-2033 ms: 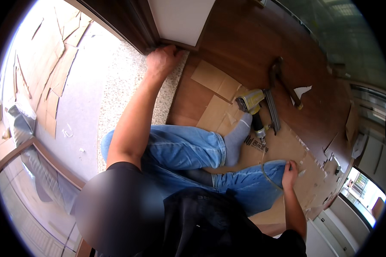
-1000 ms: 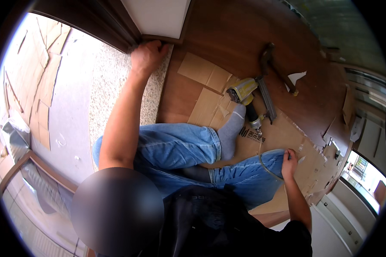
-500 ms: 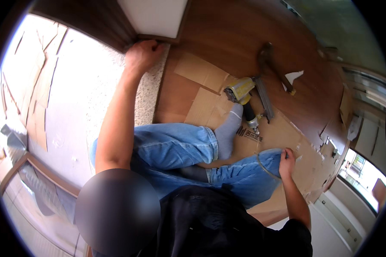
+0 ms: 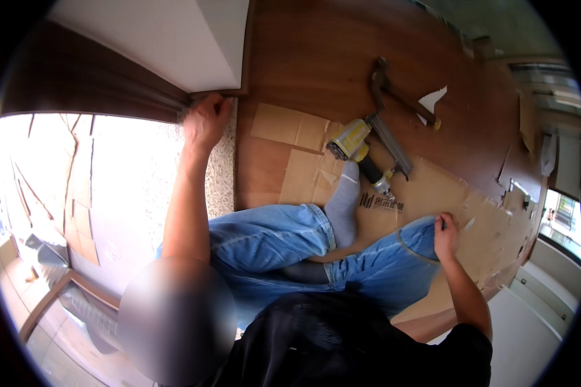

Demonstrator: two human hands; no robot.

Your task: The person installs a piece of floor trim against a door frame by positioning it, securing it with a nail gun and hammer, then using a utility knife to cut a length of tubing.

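At the far left, my left hand (image 4: 204, 122) is closed with fingers curled, up against the foot of a dark brown door frame (image 4: 184, 98). Whatever those fingers may hold is hidden. My right hand (image 4: 446, 236) rests at my bent right knee with fingers curled in, and I cannot make out anything in it. A thin hose (image 4: 412, 250) crosses the jeans beside it. In front of my sock lies a yellow and black nail gun (image 4: 355, 143) with a long grey magazine. Beyond it is a hammer (image 4: 403, 97) with a wooden handle.
Flattened cardboard (image 4: 426, 187) covers part of the brown wood floor (image 4: 303, 58). A torn white scrap (image 4: 432, 102) lies by the hammer. A speckled stone threshold (image 4: 223, 171) runs along my left. White cabinets (image 4: 529, 309) stand at the right.
The whole view has shifted, bringing more of the door frame and white wall into sight. My left hand stays at the frame's foot, my right at the knee. The nail gun has not moved.
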